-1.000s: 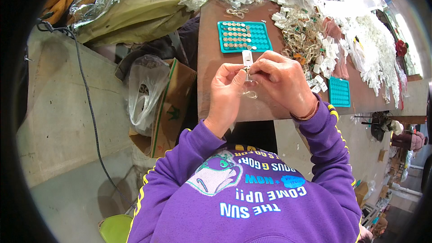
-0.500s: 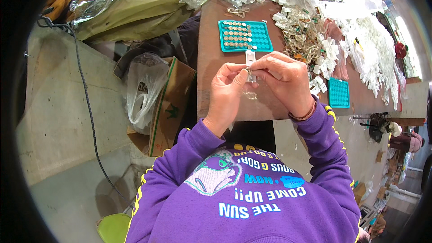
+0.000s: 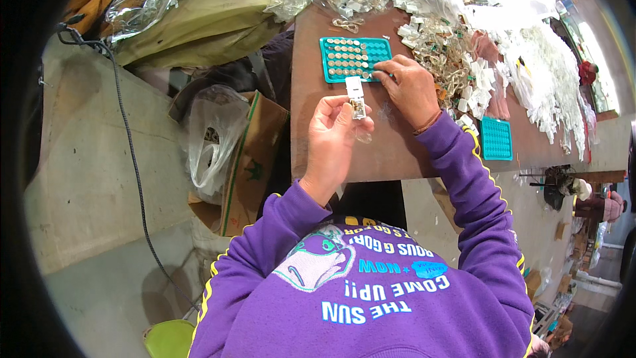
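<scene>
The left hand (image 3: 333, 126) pinches a small white case (image 3: 356, 101) over the near side of the table (image 3: 391, 159), a cord loop (image 3: 364, 137) dangling below. The right hand's (image 3: 412, 93) thumb and forefinger are narrowed at the near edge of the teal tray (image 3: 379, 50), beside the last silvery discs (image 3: 344, 57); whether they grip one, I can't tell from here. To do this well, I'd take a single disc by its rim, leaving its neighbours seated, and keep the case level and steady meanwhile. Half a second ago both hands met at the case; now the right has gone far, to the tray, leaving the case's inside uncovered. Farther right lies a tangled heap (image 3: 440, 59).
</scene>
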Demonstrator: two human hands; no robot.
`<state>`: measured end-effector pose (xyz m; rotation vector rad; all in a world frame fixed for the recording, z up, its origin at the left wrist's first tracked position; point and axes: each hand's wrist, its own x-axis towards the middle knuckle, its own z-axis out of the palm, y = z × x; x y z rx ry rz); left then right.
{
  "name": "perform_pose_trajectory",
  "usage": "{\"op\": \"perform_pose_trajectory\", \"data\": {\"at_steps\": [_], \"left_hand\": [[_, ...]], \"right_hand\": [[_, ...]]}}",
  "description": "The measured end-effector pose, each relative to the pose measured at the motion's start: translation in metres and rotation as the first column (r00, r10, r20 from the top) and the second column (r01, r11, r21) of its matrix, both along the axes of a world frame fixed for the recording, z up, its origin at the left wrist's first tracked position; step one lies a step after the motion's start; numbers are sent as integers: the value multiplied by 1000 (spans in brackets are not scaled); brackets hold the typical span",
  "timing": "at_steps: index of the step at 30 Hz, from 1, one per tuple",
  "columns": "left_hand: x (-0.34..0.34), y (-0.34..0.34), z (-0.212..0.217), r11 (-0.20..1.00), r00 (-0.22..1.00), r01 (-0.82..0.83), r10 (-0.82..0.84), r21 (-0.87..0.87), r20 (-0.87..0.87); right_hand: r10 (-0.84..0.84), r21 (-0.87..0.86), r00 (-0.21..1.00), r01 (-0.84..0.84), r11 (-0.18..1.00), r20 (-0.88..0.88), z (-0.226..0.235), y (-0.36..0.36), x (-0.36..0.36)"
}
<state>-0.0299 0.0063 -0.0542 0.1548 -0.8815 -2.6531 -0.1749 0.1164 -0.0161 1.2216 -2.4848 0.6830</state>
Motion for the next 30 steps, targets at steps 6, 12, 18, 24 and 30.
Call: {"op": "perform_pose_trajectory", "data": {"at_steps": [6, 12, 18, 24, 30], "left_hand": [[-1, 0, -1, 1000, 1000, -3, 3, 30, 12], [-1, 0, 1, 1000, 1000, -6, 5, 23, 21], [-2, 3, 6, 999, 999, -14, 15, -39, 39], [-1, 2, 7, 997, 999, 3, 1, -72, 54], [-1, 0, 5, 998, 999, -24, 23, 61, 28]], "right_hand": [[77, -60, 997, -77, 995, -12, -10, -2, -7], [131, -241, 968, -78, 967, 214, 28, 4, 26], [268, -257, 962, -247, 934, 51, 40, 4, 58], [300, -172, 928, -266, 948, 222, 45, 5, 51], [239, -136, 971, -233, 963, 30, 32, 7, 64]]}}
